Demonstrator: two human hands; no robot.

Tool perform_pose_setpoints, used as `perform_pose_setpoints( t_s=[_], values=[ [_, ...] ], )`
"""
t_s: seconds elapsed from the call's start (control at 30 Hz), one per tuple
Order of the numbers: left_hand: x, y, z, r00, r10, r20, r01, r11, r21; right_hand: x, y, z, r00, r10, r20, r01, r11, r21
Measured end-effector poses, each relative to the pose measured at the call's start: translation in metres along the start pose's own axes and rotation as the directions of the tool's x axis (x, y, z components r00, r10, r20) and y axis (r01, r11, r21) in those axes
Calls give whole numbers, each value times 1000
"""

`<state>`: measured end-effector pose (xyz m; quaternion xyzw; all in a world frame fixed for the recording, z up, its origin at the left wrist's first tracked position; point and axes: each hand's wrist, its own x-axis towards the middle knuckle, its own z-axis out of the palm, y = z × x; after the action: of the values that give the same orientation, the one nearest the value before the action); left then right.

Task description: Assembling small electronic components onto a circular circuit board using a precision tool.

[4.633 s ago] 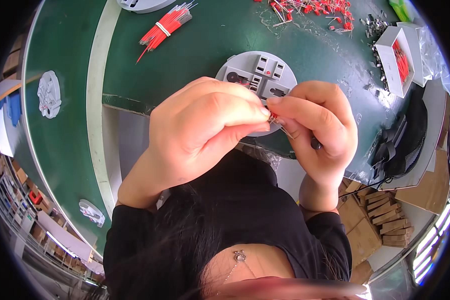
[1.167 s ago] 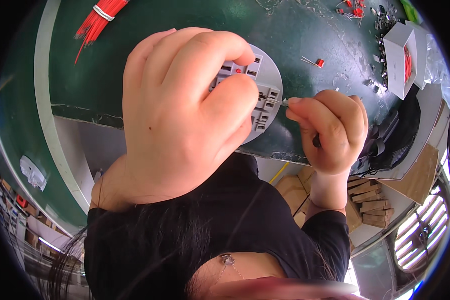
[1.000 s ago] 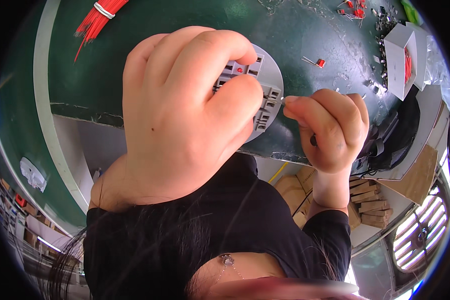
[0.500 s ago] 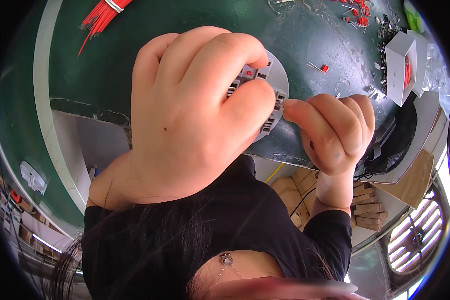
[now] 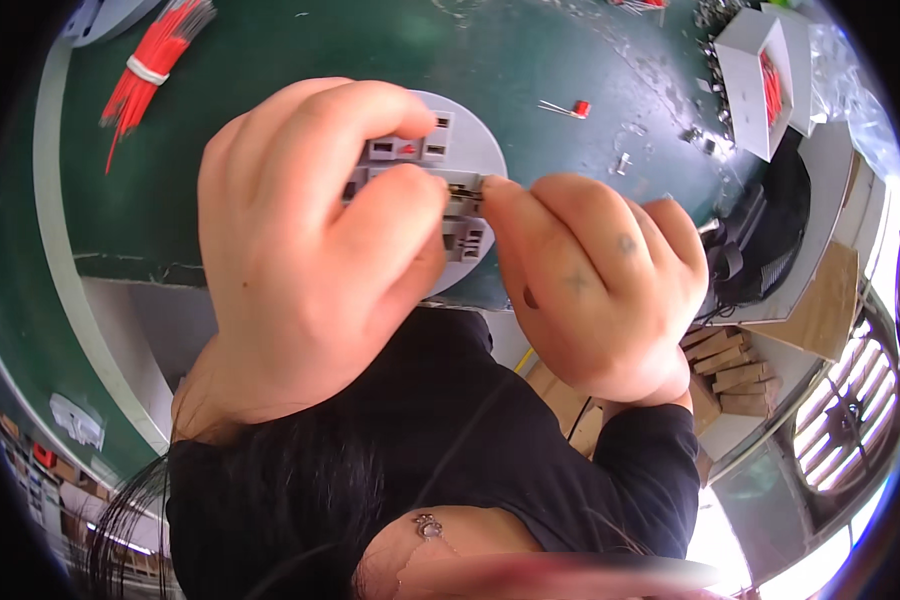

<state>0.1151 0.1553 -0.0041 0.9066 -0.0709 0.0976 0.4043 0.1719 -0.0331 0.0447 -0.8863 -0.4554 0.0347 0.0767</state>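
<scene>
My left hand [image 5: 300,225] is closed around a round light-grey plastic plate [image 5: 490,150], thumb and index finger on its raised slotted blocks [image 5: 436,150]. A small red piece [image 5: 407,149] sits in one block. My right hand [image 5: 605,285] is closed in a pinch at the plate's right side, its fingertips against a slot with a dark metal strip [image 5: 462,192]. Whatever lies between those fingertips is too small to make out. Much of the plate is hidden under my left hand. Beyond it lies a small red component [image 5: 582,108] with two thin wire leads.
A banded bundle of red wires [image 5: 150,75] lies at the upper left of the green table [image 5: 320,40]. At the right stand a white box [image 5: 740,75] with red pieces inside, small metal parts and a black mesh bag [image 5: 760,225]. Wooden pieces [image 5: 740,380] lie below.
My right hand has come in closer, its fingertips now at the slot. The view has shifted, so the plate and left hand appear further left. My left hand keeps its hold.
</scene>
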Motion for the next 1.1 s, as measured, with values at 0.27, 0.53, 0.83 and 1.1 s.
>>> perform_pose_setpoints(
  t_s=[0.27,0.53,0.83,1.1],
  values=[
    [2,-2,4,1000,-8,-8,8,1000,-30,0,12,15,977,195,-87,-153,922,355],
    [5,-1,1,1000,-14,11,14,999,-39,26,-3,-22,974,-79,211,114,981,-157],
    [8,-13,-1,992,24,121,-13,995,-97,-21,32,-6,952,302,42,-305,947,99],
    [-9,-15,-3,996,14,87,-10,999,-46,-61,121,5,874,451,-182,-473,876,-98]
  ],
)
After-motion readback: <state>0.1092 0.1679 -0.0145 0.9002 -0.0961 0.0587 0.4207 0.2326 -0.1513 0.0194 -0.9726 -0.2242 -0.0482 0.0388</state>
